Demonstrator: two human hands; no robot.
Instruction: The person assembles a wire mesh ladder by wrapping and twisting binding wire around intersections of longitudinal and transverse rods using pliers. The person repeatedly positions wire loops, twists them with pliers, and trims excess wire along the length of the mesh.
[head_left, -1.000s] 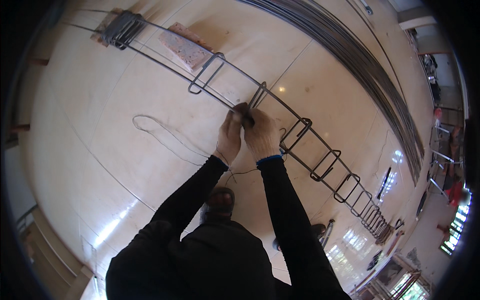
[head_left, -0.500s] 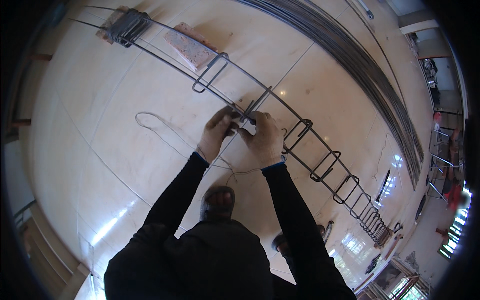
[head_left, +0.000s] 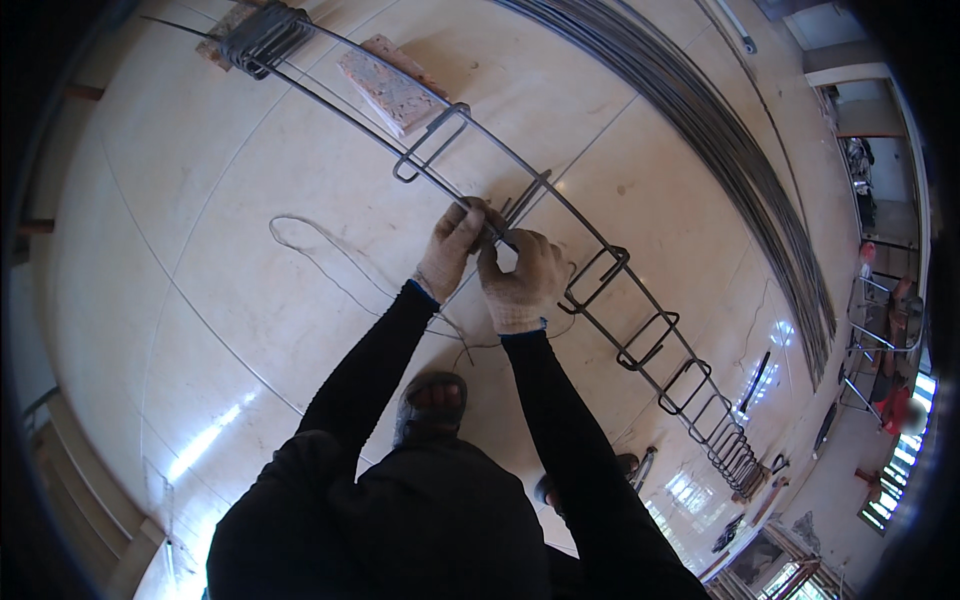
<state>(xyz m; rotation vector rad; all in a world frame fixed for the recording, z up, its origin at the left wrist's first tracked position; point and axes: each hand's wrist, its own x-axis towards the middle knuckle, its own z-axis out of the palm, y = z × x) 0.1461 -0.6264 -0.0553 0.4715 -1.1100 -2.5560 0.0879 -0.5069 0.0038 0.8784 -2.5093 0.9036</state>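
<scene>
A long steel bar cage runs diagonally across, its parallel reinforcing bars [head_left: 590, 228] ringed by bent rectangular stirrups [head_left: 432, 140]. Both my hands wear pale knitted gloves with dark, soiled fingers. With fingers curled, my left hand [head_left: 452, 250] grips the near bar [head_left: 345, 122] beside a stirrup [head_left: 527, 197]. Close against it, my right hand [head_left: 525, 280] has thumb and forefinger pinched at the same joint; what lies between them is hidden. A thin wire [head_left: 335, 245] loops over the floor and passes under my right wrist, curving up beside that hand.
Stacked stirrups [head_left: 265, 40] hang at the cage's far left end, near a brick-like block [head_left: 390, 85]. A bundle of long bars [head_left: 690, 110] lies beyond the cage. Closely spaced stirrups [head_left: 735, 460] crowd its right end. My sandalled foot [head_left: 432, 405] is below my hands.
My left hand has closed more tightly around the near bar. My right hand has turned slightly and stays at the joint. The whole view has shifted a little.
</scene>
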